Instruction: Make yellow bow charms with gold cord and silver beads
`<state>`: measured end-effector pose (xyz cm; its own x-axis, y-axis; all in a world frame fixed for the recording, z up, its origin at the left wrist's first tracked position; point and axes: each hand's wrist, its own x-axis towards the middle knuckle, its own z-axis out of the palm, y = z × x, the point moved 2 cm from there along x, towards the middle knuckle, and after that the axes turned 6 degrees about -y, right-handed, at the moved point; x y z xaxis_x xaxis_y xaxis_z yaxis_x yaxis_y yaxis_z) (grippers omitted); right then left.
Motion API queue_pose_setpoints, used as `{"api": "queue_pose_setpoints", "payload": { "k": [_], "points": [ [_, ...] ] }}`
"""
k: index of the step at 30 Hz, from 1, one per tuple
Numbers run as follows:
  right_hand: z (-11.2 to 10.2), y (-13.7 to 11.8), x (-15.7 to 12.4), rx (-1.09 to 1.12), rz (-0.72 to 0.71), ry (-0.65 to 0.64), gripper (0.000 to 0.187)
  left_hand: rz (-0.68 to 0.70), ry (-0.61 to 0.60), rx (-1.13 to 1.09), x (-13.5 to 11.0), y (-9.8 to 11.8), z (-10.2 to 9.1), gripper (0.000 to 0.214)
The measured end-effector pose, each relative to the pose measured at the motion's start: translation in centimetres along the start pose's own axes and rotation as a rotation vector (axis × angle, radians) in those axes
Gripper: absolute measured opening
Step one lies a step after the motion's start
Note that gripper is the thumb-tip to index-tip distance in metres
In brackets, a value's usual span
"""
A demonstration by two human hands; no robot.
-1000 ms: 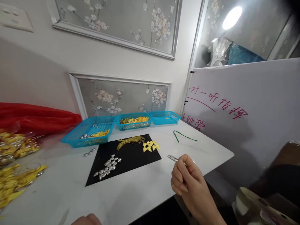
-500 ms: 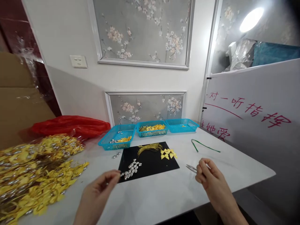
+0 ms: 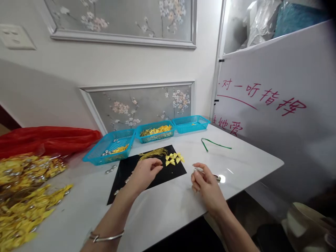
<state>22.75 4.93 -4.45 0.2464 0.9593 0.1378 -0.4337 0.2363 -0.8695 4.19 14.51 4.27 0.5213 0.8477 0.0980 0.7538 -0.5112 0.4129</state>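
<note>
My left hand (image 3: 147, 173) hovers over the black mat (image 3: 175, 172), thumb and forefinger closed together; whatever lies between them is too small to make out. It hides most of the silver beads, with one bead (image 3: 116, 192) showing at the mat's left edge. A bundle of thin golden stems (image 3: 154, 153) lies at the mat's back edge. Beside it are several yellow petal-like pieces (image 3: 171, 161). My right hand (image 3: 207, 187), off the mat's right side, is closed around a slim pointed metal tool (image 3: 217, 178), mostly covered by the fingers.
Along the wall stand a left blue basket (image 3: 91, 155) with beads and yellow pieces, a middle basket (image 3: 154, 139) full of yellow pieces, and a right basket (image 3: 193, 128). Green wire (image 3: 216, 143) lies at the right. Finished-looking yellow sprays (image 3: 28, 210) are piled left by red plastic (image 3: 49, 138).
My left hand has moved right, from beside the silver beads to over the mat. The right hand's metal tool has turned, its tips no longer sticking out plainly. The view has shifted rightward and down.
</note>
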Motion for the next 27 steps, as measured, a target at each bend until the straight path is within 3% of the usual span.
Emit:
{"api": "queue_pose_setpoints", "payload": {
  "k": [3, 8, 17, 21, 27],
  "points": [
    [-0.1, 1.0, 0.3, -0.033, -0.016, -0.029, 0.045, 0.033, -0.038, 0.085, 2.9, 0.9, 1.8, 0.027],
    [-0.2, 1.3, 0.3, -0.065, -0.043, -0.088, 0.038, 0.032, -0.042, 0.166, 6.2, 0.6, 3.9, 0.031],
    [-0.4, 0.9, -0.1, -0.104, -0.051, -0.156, 0.032, -0.069, -0.103, 0.068, 8.5, 0.0, 4.5, 0.034],
    [-0.5, 0.7, -0.1, -0.068, -0.053, -0.151, 0.029, -0.077, -0.126, -0.126, 6.6, 1.2, 3.7, 0.029],
    [-0.4, -0.6, -0.9, -0.047, -0.024, -0.167, 0.023, -0.049, -0.141, -0.490, -1.2, 5.1, 2.5, 0.023]
  ]
}}
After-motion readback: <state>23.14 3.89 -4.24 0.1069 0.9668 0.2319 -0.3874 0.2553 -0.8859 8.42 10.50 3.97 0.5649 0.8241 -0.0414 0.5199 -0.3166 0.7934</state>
